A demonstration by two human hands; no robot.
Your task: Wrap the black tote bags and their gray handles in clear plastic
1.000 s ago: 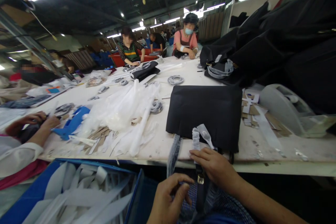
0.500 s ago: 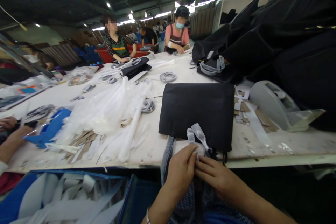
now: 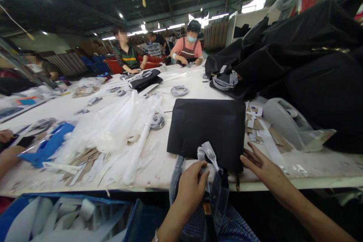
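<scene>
A flat black bag (image 3: 208, 128) lies at the front edge of the table. From its near side, a strap wrapped in clear plastic (image 3: 219, 200) hangs over the edge, and a translucent white strip (image 3: 210, 153) sticks up against the bag. My left hand (image 3: 190, 183) is closed on the plastic-wrapped strap, thumb against the bent fingers; exactly what lies between them is partly hidden. At the bag's right edge is my right hand (image 3: 262, 166), fingers stretched and apart, holding nothing. Whether its fingertips touch the bag I cannot tell.
Right of the bag are paper scraps (image 3: 255, 121), a grey tape dispenser (image 3: 292, 121) and piled black bags (image 3: 300, 56). Plastic film (image 3: 113, 124) and a blue tape dispenser (image 3: 51, 145) lie left. Below is a blue bin (image 3: 133, 211) of whitish strips. Co-workers (image 3: 187, 47) stand across the table.
My right hand has left the strap beside my left hand and moved right to the bag's edge, its fingers spreading. My left hand stays at the strap. The view has tilted slightly up.
</scene>
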